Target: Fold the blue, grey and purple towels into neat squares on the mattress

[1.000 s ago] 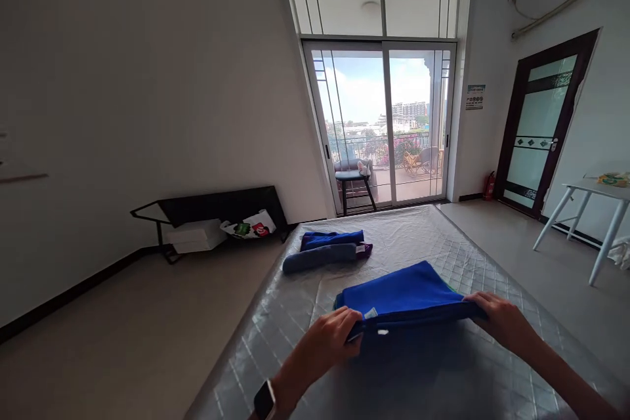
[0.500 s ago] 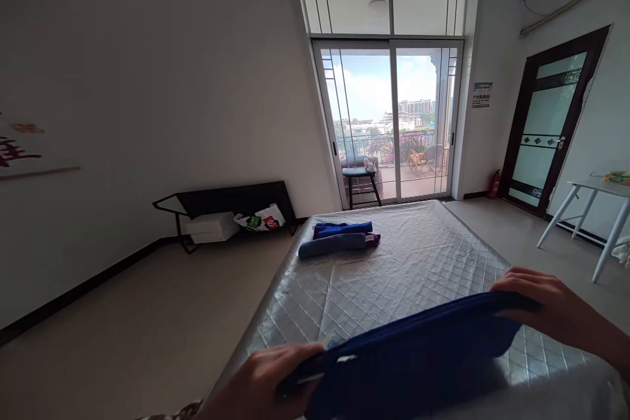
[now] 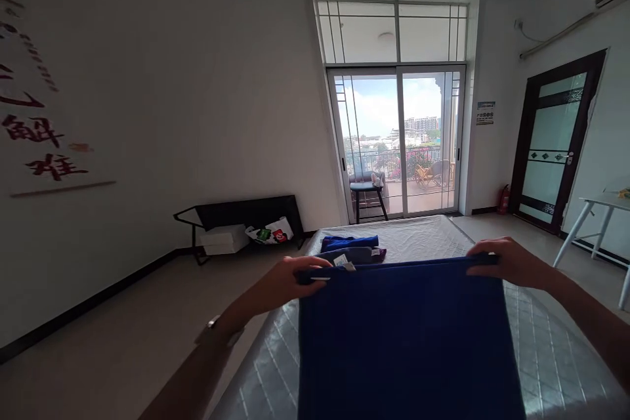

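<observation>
A dark blue garment (image 3: 408,335) hangs spread out in front of me, with a white label at its straight top edge; its lower part runs out of view. My left hand (image 3: 295,277) pinches the top left corner, and my right hand (image 3: 498,258) grips the top right corner. Beneath the cloth lies a bed mattress (image 3: 266,367) with a silvery quilted cover. Behind the garment, at the mattress's far end, rest a bright blue folded cloth (image 3: 350,243) and a grey-blue rolled cloth (image 3: 352,254) with a purple end.
Left of the bed, a black low bench (image 3: 246,213) stands by the wall with a white box (image 3: 219,240) and a printed bag (image 3: 270,232). A glass sliding door (image 3: 374,125) is beyond the bed. At right are a white table (image 3: 603,210) and a dark-framed door (image 3: 556,144).
Both hands have risen with the garment, which was low and slanted and now hangs down broad and nearly level. My view has tilted upward.
</observation>
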Motion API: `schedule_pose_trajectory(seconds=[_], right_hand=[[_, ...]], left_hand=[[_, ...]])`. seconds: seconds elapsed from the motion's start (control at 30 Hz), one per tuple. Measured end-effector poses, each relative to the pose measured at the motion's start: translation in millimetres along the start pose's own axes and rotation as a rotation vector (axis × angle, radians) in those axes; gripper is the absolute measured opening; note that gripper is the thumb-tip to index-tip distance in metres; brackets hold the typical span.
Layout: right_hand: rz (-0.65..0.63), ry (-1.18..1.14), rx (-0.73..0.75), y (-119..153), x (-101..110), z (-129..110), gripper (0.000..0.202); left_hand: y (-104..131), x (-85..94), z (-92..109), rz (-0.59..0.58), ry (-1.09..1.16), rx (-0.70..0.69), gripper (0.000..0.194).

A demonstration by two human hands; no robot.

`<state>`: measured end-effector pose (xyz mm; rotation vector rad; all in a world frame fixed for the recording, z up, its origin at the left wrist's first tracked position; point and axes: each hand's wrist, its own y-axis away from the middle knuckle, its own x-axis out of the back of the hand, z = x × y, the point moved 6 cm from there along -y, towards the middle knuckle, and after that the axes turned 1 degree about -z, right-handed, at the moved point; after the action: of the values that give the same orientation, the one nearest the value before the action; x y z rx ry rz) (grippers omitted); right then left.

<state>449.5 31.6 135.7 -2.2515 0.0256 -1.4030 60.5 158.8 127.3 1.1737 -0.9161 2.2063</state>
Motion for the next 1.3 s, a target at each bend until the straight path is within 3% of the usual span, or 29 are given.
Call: schedule_pose_trajectory(seconds=[0.13, 0.2, 0.27, 0.3, 0.37, 0.47, 0.57, 0.67, 0.73, 0.87, 1.03, 1.17, 1.3], right_hand=[[0.071, 0.103, -0.006, -44.4, -1.6, 18.0, 0.046], [0.127, 0.171, 0.021, -54.6, -3.2, 20.5, 0.036], [0.151, 0.214, 0.05, -53.3, -14.7, 21.8, 0.026], [0.152, 0.225, 0.067, -48.2, -25.8, 22.5, 0.023], [0.122, 0.235, 0.092, -29.9, -59.5, 25.5, 0.021], [0.014, 0.239, 0.067, 11.0, -129.9, 34.6, 0.024], [-0.144, 0.232, -0.023, 52.6, -195.4, 43.9, 0.031], [-0.163, 0.235, -0.072, 78.7, -222.3, 45.1, 0.036], [-0.123, 0.254, -0.063, 86.6, -222.4, 42.4, 0.036], [-0.054, 0.285, 0.004, 94.7, -216.2, 37.9, 0.036], [-0.052, 0.232, 0.015, 108.4, -222.1, 38.9, 0.035], [-0.164, 0.145, -0.131, 115.6, -223.2, 39.5, 0.042], [-0.266, 0.118, -0.26, 112.0, -218.4, 32.7, 0.038]], left_hand=[[-34.0, 19.2, -13.3, 0.058, -0.104, -0.005, 0.044], [-37.6, 26.1, -18.3, 0.124, -0.172, -0.038, 0.042], [-29.2, 17.6, -25.2, 0.168, -0.227, -0.102, 0.037], [-20.4, 5.4, -30.1, 0.181, -0.254, -0.137, 0.034], [5.6, -35.8, -43.4, 0.185, -0.317, -0.184, 0.03], [56.6, -122.8, -68.3, 0.15, -0.393, -0.173, 0.033], [102.6, -202.2, -89.8, 0.031, -0.395, -0.076, 0.044], [128.3, -236.0, -95.5, -0.01, -0.389, 0.013, 0.055], [134.5, -237.9, -90.5, 0.005, -0.422, 0.017, 0.055], [142.3, -230.9, -71.6, 0.119, -0.556, -0.125, 0.046], [160.3, -244.4, -61.4, 0.213, -0.655, -0.211, 0.04], [169.3, -252.6, -69.3, 0.124, -0.57, -0.007, 0.037], [168.8, -242.5, -71.9, -0.043, -0.38, 0.186, 0.036]])
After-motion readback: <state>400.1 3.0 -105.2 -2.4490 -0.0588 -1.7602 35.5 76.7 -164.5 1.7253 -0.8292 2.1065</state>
